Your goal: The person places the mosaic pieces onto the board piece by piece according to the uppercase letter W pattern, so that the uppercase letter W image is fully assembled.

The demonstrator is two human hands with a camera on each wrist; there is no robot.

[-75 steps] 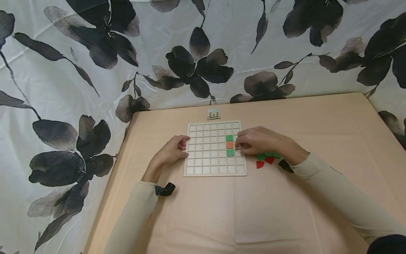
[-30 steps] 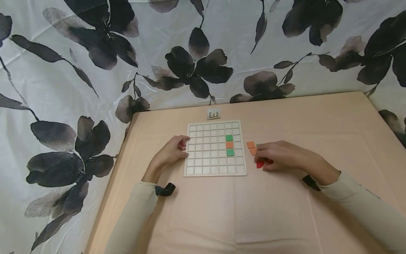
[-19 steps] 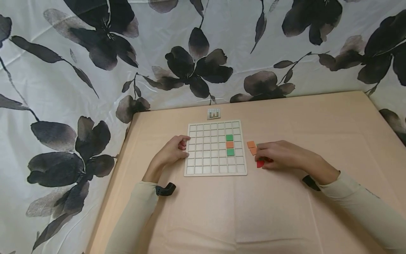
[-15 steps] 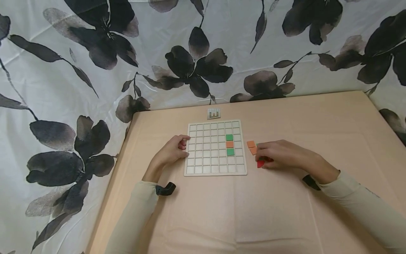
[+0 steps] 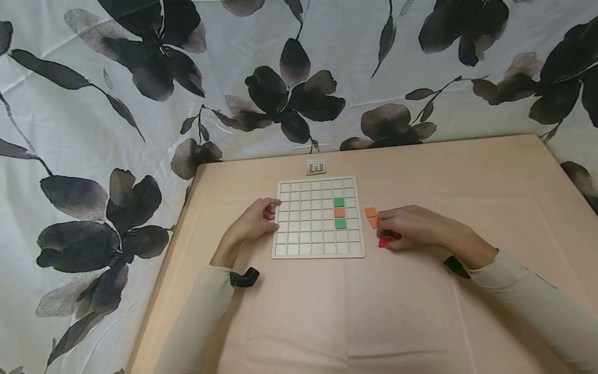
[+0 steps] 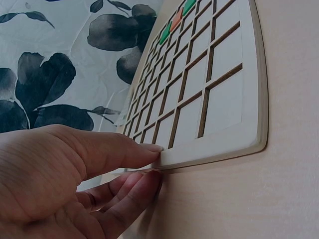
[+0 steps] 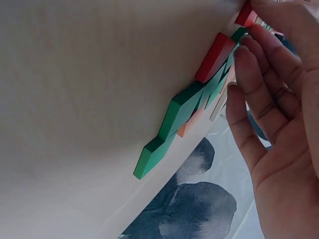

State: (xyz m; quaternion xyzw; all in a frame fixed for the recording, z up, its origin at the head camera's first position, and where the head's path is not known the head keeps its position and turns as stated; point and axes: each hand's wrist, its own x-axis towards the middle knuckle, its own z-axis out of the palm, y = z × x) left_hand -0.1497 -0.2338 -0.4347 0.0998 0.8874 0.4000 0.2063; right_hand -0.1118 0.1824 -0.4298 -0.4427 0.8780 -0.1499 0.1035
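The pale gridded board (image 5: 306, 237) lies flat on the table, with an orange tile (image 5: 339, 212) between two green tiles, the upper (image 5: 338, 201) and the lower (image 5: 340, 223). My left hand (image 5: 252, 223) holds the board's left edge; in the left wrist view that hand (image 6: 65, 174) has its thumb on the rim (image 6: 214, 153), fingers beside and below. Right of the board, my right hand (image 5: 416, 227) pinches a red tile (image 5: 384, 242). The right wrist view shows this red tile (image 7: 245, 15) between thumb and index finger of the hand (image 7: 284, 104).
Two loose orange tiles (image 5: 370, 212) lie between board and right hand. Several green tiles (image 7: 179, 109) and another red one (image 7: 215, 57) lie near that hand, mostly covered in the head view. A small patterned card (image 5: 315, 166) stands behind the board; floral cloth (image 5: 233, 47) hangs beyond.
My right hand has moved right, from the board's right edge to the loose tiles, uncovering the orange ones, and now pinches a red tile. My left hand has kept its place on the board.
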